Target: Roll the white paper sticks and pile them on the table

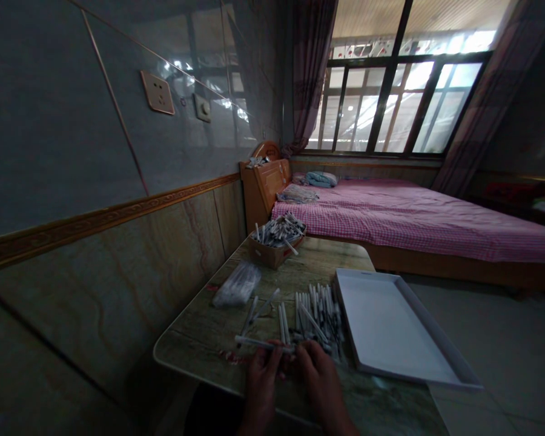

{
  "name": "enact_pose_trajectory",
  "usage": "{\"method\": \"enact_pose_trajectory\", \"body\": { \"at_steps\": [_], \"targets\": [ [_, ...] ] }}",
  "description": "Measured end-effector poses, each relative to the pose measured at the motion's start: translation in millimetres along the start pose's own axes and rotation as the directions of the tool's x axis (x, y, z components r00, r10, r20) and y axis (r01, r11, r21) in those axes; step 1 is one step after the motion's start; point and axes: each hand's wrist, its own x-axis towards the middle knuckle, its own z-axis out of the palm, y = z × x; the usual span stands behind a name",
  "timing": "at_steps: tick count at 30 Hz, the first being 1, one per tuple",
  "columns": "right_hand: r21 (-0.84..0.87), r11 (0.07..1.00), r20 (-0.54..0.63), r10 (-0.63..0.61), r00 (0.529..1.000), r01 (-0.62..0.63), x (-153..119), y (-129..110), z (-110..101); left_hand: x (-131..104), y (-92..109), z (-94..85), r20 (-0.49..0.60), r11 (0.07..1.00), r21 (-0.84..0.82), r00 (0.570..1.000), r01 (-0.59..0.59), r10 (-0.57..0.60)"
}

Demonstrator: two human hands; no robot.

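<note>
A white pen-like stick lies level between my two hands near the table's front edge. My left hand pinches it, with its long end sticking out to the left. The fingers of my right hand are closed around its right end, where the details are too dark to make out. Just beyond my hands, a pile of similar white sticks with dark ends lies on the table. Two more lie side by side left of the pile, and a few loose ones are farther left.
A shallow white tray sits at the table's right side. A cardboard box full of sticks stands at the far left of the table, with a clear plastic bag nearer. A bed is behind, beside the tiled wall.
</note>
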Motion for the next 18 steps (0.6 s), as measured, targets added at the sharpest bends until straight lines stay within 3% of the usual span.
{"method": "enact_pose_trajectory", "body": {
  "at_steps": [3,8,14,18],
  "targets": [
    [-0.069,0.998,0.01,0.002,1.0,-0.001,1.1,0.1,0.1,0.5,-0.2,-0.6,-0.001,1.0,0.01,1.0,-0.005,0.005],
    [0.086,0.996,0.014,0.012,1.0,-0.013,0.4,-2.2,2.1,2.0,1.6,-0.4,-0.042,1.0,0.021,0.999,-0.017,0.018],
    [0.025,0.999,0.004,0.027,1.0,-0.027,3.0,1.2,3.6,1.7,1.7,1.7,-0.044,1.0,0.006,0.999,-0.028,0.028],
    [0.004,0.998,-0.001,-0.067,0.998,0.067,2.4,1.1,-1.4,1.7,0.3,4.1,-0.12,1.0,-0.016,0.992,-0.024,0.022]
  ]
}}
